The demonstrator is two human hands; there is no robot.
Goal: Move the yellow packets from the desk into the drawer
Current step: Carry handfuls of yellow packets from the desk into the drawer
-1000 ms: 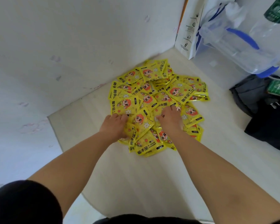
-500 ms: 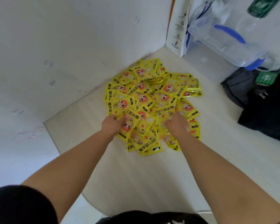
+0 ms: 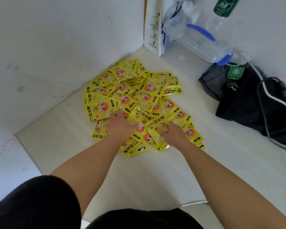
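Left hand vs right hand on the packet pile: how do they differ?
The left hand reaches farther into the yellow packets; the right hand sits nearer the pile's front edge. The right hand's fingers curl on a packet; the left hand's fingers are partly hidden among packets. Both rest on the pile.

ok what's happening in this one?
A person has both hands in a heap of yellow packets on the desk. The left hand and right hand dig into its near edge, fingertips hidden among packets, so the grip isn't clear. All packets seen are on the desk; no drawer in view.
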